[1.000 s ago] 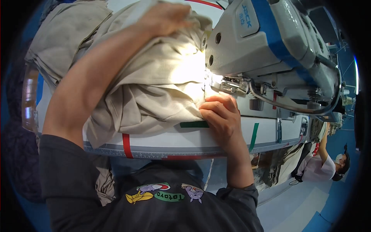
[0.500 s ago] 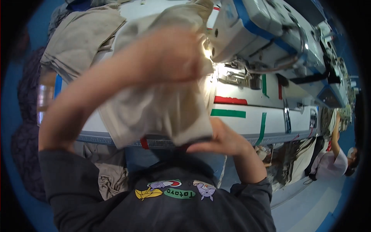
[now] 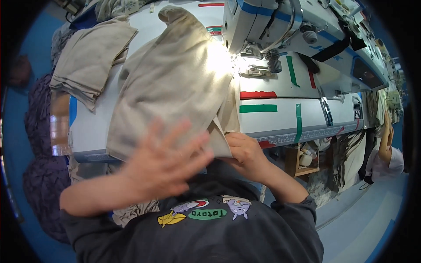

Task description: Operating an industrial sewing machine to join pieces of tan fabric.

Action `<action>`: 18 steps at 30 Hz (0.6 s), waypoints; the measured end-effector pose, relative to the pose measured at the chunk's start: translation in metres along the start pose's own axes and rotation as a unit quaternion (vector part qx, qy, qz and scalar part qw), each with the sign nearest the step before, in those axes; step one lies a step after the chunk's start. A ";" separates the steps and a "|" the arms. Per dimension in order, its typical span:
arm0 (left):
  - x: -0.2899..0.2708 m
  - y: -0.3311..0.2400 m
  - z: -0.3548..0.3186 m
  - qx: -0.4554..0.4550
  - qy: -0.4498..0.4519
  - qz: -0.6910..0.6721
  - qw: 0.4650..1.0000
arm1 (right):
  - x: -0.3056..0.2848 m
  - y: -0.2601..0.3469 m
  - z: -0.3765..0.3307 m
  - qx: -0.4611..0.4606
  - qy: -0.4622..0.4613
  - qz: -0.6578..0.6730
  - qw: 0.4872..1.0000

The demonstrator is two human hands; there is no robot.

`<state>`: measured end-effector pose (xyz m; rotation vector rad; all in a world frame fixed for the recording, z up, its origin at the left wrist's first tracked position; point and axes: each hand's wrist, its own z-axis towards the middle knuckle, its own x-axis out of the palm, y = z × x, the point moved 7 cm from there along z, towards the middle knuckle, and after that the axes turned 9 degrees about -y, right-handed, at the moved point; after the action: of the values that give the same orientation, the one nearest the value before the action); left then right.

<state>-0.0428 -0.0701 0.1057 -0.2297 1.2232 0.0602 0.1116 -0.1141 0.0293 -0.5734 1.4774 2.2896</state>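
Note:
A beige fabric piece [image 3: 162, 87] lies across the left part of the sewing table, its far end bunched up. Its right edge runs under the lit needle area of the sewing machine [image 3: 263, 26]. My right hand [image 3: 247, 153] pinches the near right corner of this fabric at the table's front edge. Blurred by motion, my left hand [image 3: 169, 158] is spread open over the near edge of the fabric, fingers apart and holding nothing. Whether its palm touches the cloth, I cannot tell.
A folded stack of beige fabric pieces [image 3: 94, 55] sits at the table's far left. Green tape [image 3: 258, 108] and red tape [image 3: 258, 94] mark the white tabletop. Metal tweezers [image 3: 325, 107] lie farther right. Purple bundles [image 3: 46, 184] stand at left; another person [image 3: 386, 158] works at far right.
My left hand has come back from near the needle toward my body, its fingers spreading. The fabric lies flatter. My right hand stays at the near corner.

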 end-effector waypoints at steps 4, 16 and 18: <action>0.043 0.068 -0.069 -0.104 -0.081 0.037 0.991 | -0.008 -0.007 -0.009 0.017 0.028 0.012 0.999; -0.040 0.072 0.085 0.136 -0.080 0.126 0.979 | 0.012 -0.009 -0.019 0.015 0.031 -0.053 0.998; 0.032 0.025 0.077 0.195 0.052 0.014 0.979 | 0.009 0.002 -0.020 0.003 0.053 -0.078 0.996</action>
<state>0.0353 -0.0325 0.0970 0.1278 1.3154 -0.1686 0.1057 -0.1329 0.0187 -0.7906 1.4328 2.1638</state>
